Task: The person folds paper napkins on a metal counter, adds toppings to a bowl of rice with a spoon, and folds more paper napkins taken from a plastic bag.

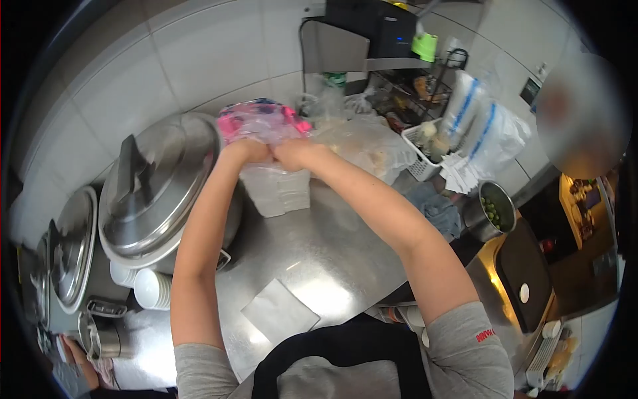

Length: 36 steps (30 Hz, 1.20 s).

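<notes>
Both arms reach forward over the steel counter (266, 246). My left hand (247, 151) and my right hand (291, 153) are close together at a clear plastic bag with a pink and dark blue bundle (256, 120) behind it. Both hands have their fingers bent inward at the plastic; the fingertips are mostly hidden. Just below the hands stands a stack of white paper napkins (279, 193), partly under the plastic. A single square napkin (280, 311) lies flat nearer to my body.
Large lidded pots (159, 179) and stacked white cups (151, 290) stand at left. Plastic bags (365, 146), a white basket (420, 163), a blue-grey cloth (432, 206) and a metal container of green fruit (490, 211) are at right. Another person's arm (80, 362) shows at lower left.
</notes>
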Available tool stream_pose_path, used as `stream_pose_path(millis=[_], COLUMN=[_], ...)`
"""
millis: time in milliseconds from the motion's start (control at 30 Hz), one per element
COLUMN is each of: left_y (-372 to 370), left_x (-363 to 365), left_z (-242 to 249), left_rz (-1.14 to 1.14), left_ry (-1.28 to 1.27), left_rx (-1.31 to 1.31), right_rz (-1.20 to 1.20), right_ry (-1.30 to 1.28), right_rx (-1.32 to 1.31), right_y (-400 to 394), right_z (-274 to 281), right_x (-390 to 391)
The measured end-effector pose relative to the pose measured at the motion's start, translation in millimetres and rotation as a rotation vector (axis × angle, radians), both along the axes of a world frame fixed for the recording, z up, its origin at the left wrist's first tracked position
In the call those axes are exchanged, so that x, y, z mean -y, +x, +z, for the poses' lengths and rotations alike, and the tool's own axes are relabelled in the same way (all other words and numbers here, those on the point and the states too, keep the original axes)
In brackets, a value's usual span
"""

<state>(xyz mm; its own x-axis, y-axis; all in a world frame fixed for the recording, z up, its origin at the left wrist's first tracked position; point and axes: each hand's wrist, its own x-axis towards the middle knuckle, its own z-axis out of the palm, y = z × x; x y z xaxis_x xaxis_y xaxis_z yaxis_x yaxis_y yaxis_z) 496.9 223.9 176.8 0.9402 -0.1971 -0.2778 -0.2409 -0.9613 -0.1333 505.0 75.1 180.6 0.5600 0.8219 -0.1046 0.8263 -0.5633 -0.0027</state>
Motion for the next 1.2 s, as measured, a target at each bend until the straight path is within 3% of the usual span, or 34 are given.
stream_pose_path(millis=[33, 100, 167, 267, 300, 400, 500, 567, 600, 667, 767, 800, 867, 933, 1000, 1200], left_y=[0.5, 5.1, 17.3, 53.3, 62.4, 91.8, 117.2, 134.6, 141.7, 155.1, 184.9, 186.1, 132.4, 118.9, 104.3, 94.8], left_x=[3.4, 5.3, -1.9, -17.7, -24.5, -45.9, -59.0, -64.7, -64.0, -68.2, -60.8, -63.7, -21.9, -10.5, 2.2, 28.4], left_z=[10.2, 13.8, -5.6, -51.3, -65.8, -98.7, -119.7, -128.7, -134.2, -150.3, -184.1, -182.8, -128.3, -128.9, -132.5, -135.3], left_rz=[-0.075, -0.077, -0.118, -0.12, -0.101, -0.042, -0.002, 0.012, 0.017, 0.019, -0.068, -0.021, 0.08, -0.021, -0.101, -0.173], left_ry=[0.128, -0.03, -0.1, -0.183, -0.198, -0.232, -0.273, -0.291, -0.298, -0.311, -0.365, -0.366, -0.354, -0.397, -0.422, -0.466], left_rx=[-0.013, 0.06, 0.105, 0.156, 0.172, 0.185, 0.185, 0.195, 0.202, 0.234, 0.41, 0.31, 0.115, 0.245, 0.349, 0.463], right_rz=[-0.005, 0.023, 0.101, 0.094, 0.129, 0.199, 0.025, -0.075, -0.091, -0.282, -0.445, -0.443, -0.464, -0.527, -0.617, -0.561], right_ry=[0.004, 0.182, 0.411, 0.495, 0.386, 0.55, 0.537, 0.839, 0.831, 0.97, 0.916, 0.913, 0.854, 0.727, 0.813, 0.814], right_rx=[0.017, 0.215, 0.234, 0.185, 0.205, 0.354, 0.285, 0.321, 0.331, -0.015, -0.196, -0.201, -0.083, -0.127, 0.025, 0.124], right_y=[-9.5, -14.1, -29.7, -41.5, -50.6, -57.8, -53.2, -28.6, -19.2, -3.8, 12.4, 17.6, 25.1, 40.7, 42.2, 37.2], right_z=[11.4, 6.9, 12.6, 17.8, 29.6, 35.8, 43.1, 36.4, 35.4, 33.3, 28.3, 26.1, 19.2, 14.5, 9.9, 33.9], right_x=[6.9, 13.4, 28.4, 36.8, 42.2, 62.7, 82.3, 81.9, 81.6, 72.2, 46.7, 40.9, 29.0, 21.0, 16.5, 3.7])
